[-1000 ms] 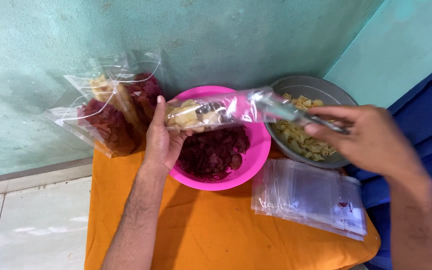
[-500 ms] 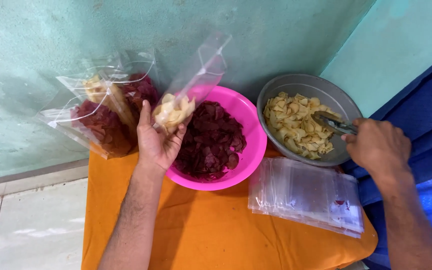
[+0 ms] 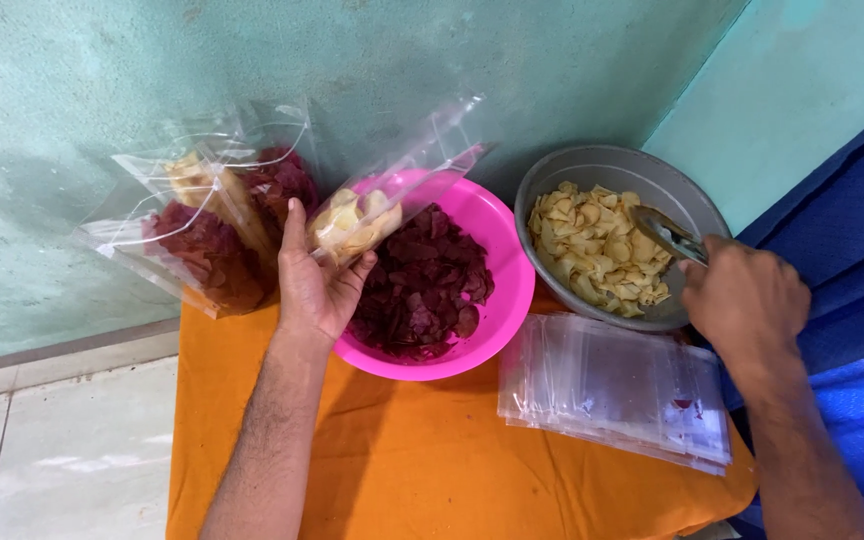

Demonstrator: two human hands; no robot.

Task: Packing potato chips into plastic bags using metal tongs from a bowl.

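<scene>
Tongs [image 3: 664, 233] half-hidden in the clenched right hand [image 3: 742, 300] (tips among chips), left hand [image 3: 317, 285] clasping a part-filled clear bag [image 3: 382, 205].

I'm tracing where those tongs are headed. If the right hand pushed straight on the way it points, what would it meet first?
Probably the pale chips in the grey bowl; the right hand aims its tongs there.

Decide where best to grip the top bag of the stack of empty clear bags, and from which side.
Pinch the near right corner of the stack of empty bags from above: the bags lie flat on the orange cloth, and that corner overhangs its edge, letting fingers slip under.
</scene>
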